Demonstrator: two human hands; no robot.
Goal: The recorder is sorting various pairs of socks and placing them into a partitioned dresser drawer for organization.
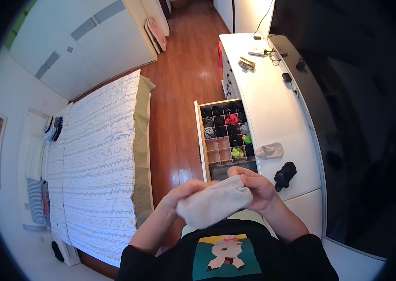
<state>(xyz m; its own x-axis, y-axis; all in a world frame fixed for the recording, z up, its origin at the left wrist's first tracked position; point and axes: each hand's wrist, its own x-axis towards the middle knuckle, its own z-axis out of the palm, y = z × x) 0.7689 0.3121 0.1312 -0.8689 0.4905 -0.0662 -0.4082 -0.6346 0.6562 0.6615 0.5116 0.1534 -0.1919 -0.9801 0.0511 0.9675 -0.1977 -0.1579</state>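
A light beige sock (215, 202) is stretched between my two hands in front of my body. My left hand (189, 191) grips its left side, with part of the fingers hidden behind the fabric. At the sock's right end, my right hand (259, 188) pinches the edge. Just beyond my hands, an open drawer (200, 140) has a divided grid holding rolled socks in black, grey, red and green. Another beige sock (271, 151) lies on the white cabinet top (289, 123), and a crumpled black sock or pair (285, 175) lies nearer to me.
A bed with a patterned white cover (96, 158) stands at the left, with a wooden floor (177, 105) between it and the drawer. Cables, a black adapter (286, 77) and small boxes lie along the cabinet. A large dark screen (359, 140) borders it at the right.
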